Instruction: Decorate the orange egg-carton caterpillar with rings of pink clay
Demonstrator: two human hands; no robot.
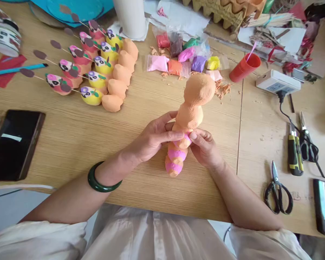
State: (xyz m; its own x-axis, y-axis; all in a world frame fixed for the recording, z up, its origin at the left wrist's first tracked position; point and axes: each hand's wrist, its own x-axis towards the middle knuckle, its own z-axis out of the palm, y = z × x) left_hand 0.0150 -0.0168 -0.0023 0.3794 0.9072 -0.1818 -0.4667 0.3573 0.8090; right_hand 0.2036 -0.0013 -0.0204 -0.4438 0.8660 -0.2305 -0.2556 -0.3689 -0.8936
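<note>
A strip of bumpy egg-carton cups [197,90] covered in orange clay stands tilted between my hands, over the table. Pink clay bands [176,154] cross its lower bumps. My left hand [159,135] grips the strip from the side, thumb on top near the middle bump and the other fingers partly hidden behind it. On the opposite side, my right hand [204,144] is closed on the strip, its thumb pressing the end of a pink band. Beyond my left hand lies a similar bare orange strip [121,74], beside finished yellow [97,79] and red decorated strips [78,59].
Bagged coloured clay [176,66] lies at the back, near a red cup [244,67] and egg cartons [224,12]. On the right are scissors [277,191], a utility knife [295,151] and a power strip [278,82]. A dark phone [14,144] rests on the left.
</note>
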